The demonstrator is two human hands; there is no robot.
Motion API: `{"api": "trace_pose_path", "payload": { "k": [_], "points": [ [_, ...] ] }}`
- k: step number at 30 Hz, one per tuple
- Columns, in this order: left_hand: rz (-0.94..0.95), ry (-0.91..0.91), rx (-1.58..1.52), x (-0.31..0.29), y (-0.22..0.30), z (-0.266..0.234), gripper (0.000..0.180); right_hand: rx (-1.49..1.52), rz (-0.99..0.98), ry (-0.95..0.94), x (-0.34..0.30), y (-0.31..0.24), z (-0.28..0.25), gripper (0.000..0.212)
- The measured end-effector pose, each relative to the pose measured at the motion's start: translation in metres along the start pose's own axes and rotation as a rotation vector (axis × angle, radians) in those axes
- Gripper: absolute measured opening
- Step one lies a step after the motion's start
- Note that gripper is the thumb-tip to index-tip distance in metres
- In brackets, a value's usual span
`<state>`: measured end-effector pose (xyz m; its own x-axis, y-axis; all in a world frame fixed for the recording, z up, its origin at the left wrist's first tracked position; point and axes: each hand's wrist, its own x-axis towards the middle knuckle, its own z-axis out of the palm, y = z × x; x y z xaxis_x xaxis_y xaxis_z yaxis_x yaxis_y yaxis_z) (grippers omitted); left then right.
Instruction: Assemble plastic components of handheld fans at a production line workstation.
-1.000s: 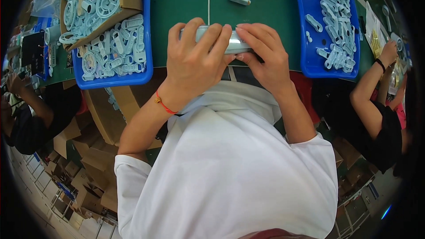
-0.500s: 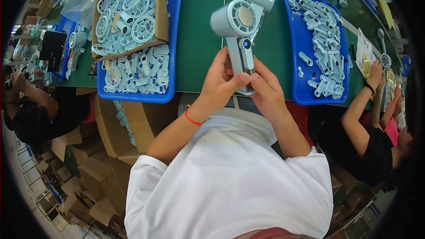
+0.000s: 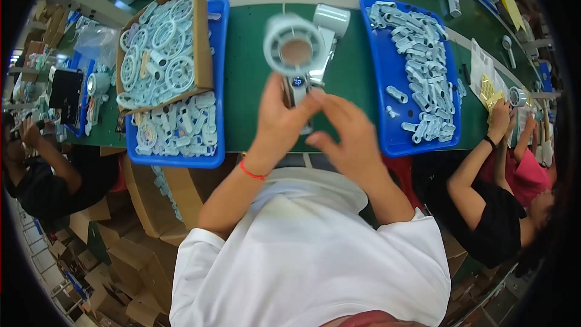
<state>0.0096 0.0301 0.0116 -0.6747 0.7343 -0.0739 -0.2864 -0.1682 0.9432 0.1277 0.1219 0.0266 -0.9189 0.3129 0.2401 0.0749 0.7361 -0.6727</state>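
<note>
A pale blue-grey handheld fan (image 3: 295, 42) is upright over the green table, its round head blurred by motion and a small lit display on its handle. My left hand (image 3: 275, 112) is closed around the handle. Beside the handle, my right hand (image 3: 351, 133) has its thumb spread away from its fingers; the fingertips come near my left thumb, and I cannot tell if they touch the fan. A second handheld fan (image 3: 333, 19) lies on the table just beyond, partly covered by the first.
On the left, a blue tray (image 3: 175, 159) of small pale parts carries a cardboard box (image 3: 203, 42) full of fan rings. A blue tray (image 3: 381, 79) with handle pieces lies on the right. Co-workers sit at both sides; one person's arm (image 3: 475, 166) reaches over the table at right.
The fan has shifted left and its head now tilts toward me. My right hand has come off the lower handle, its thumb opening away. The whole view has shifted slightly.
</note>
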Motion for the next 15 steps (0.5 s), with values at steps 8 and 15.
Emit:
{"api": "trace_pose_path", "payload": {
  "k": [8,15],
  "points": [
    [0.106,0.478,1.071,0.253,0.055,-0.049,0.053,-0.622,0.266,-0.08,-0.001,0.084,-0.078,0.027],
    [0.043,0.567,1.502,0.289,0.025,-0.055,0.057,-0.54,0.32,-0.047,-0.003,0.093,-0.078,0.042]
  ]
}}
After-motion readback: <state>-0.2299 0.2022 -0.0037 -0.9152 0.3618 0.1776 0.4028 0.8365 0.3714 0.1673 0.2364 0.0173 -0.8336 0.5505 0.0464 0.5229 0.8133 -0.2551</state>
